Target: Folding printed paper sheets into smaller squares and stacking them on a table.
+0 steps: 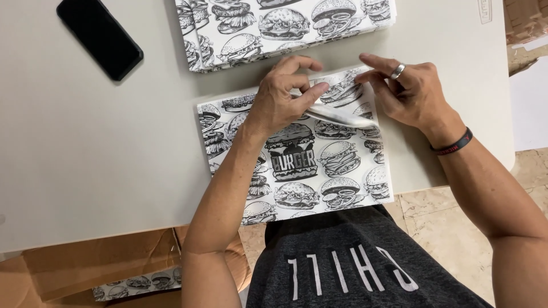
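A printed paper sheet [308,165], white with black line drawings of burgers, lies flat near the front edge of the table [85,142], its lower part overhanging that edge toward the person. Its far edge is partly turned back: a narrow strip of paper is lifted and curled over between the two hands, showing a pale, glossy underside. The fold appears to be only begun, as the strip is raised but not yet pressed flat, and the rest of the sheet remains unfolded. The left hand [282,97] rests on the sheet's far left portion, thumb and forefinger pinching the lifted strip; its other fingers are arched over the paper. The right hand [405,91], wearing a ring, is not clenched: its fingers are extended and pressed on the far right corner of the sheet, holding the paper down rather than enclosing anything. A dark wristband [454,145] sits on the right wrist. Beyond the sheet, at the far edge of the table, lies a stack of paper sheets [274,25] with the same burger print, well apart from the hands. A black phone [100,37] lies face up near the far left corner. Below the table's front edge, brown cardboard [85,268] and one more printed sheet [137,283] are visible on the left.
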